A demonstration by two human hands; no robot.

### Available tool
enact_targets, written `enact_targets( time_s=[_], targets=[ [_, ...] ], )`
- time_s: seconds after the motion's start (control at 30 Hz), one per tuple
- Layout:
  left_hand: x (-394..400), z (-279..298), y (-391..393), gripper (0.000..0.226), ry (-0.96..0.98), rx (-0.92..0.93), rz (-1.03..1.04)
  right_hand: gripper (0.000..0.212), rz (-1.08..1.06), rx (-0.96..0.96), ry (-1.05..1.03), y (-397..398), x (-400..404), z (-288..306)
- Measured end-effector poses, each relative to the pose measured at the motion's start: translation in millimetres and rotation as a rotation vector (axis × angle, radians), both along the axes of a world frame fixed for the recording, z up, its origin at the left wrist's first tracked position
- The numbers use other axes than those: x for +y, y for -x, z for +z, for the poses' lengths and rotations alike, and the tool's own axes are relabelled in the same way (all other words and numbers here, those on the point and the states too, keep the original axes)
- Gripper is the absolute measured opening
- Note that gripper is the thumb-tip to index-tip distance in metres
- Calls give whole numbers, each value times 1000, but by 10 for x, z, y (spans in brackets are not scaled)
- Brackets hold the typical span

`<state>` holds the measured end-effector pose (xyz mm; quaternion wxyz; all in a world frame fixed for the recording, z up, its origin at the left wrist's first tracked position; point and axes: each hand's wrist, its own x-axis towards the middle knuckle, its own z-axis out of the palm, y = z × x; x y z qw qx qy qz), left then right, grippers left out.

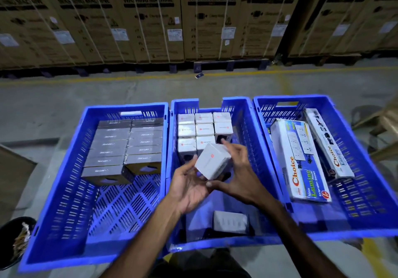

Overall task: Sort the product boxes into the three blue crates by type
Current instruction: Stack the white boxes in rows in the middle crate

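Both of my forearms reach in from the bottom edge, over the near rim of the middle crate [247,114]. My left hand [189,186] lies palm up with the fingers half curled, cradling the underside of a small white box [213,161] that has a red logo on its tilted top face. My right hand [241,170] wraps that same box from the right side, thumb at its lower corner and fingers spread over the far edge, so the box is held between the 2 hands above the middle crate.

Beyond the box, at the far left of this crate, more white boxes [203,127] of the same kind stand packed in 3 rows. Near the crate's front wall lies another pale box [230,221], blurred.

In the left crate [64,191], dark boxes [127,148] are lined up in 2 columns toward the far end. In the right crate [366,170], long white extension-socket boxes [299,161] marked "Choice" lie at an angle, one resting against the other.

All 3 blue crates sit side by side on the grey floor [129,90]. Behind them stands a wall of brown washing-machine cartons [150,19], and a dark bin [15,241] is at the lower left.
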<state>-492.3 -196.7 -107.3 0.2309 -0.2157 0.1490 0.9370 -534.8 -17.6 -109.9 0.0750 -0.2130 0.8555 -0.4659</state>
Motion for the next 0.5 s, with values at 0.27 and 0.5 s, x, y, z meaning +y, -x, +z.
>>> enact_targets(
  time_s=[0.27,0.5],
  targets=[
    [265,134,-113,45,269,17,-18,74,-244,-195,637,76,-111,173],
    [249,42,-59,57,965,249,-2,76,-126,-962,952,163,-104,252]
  ],
)
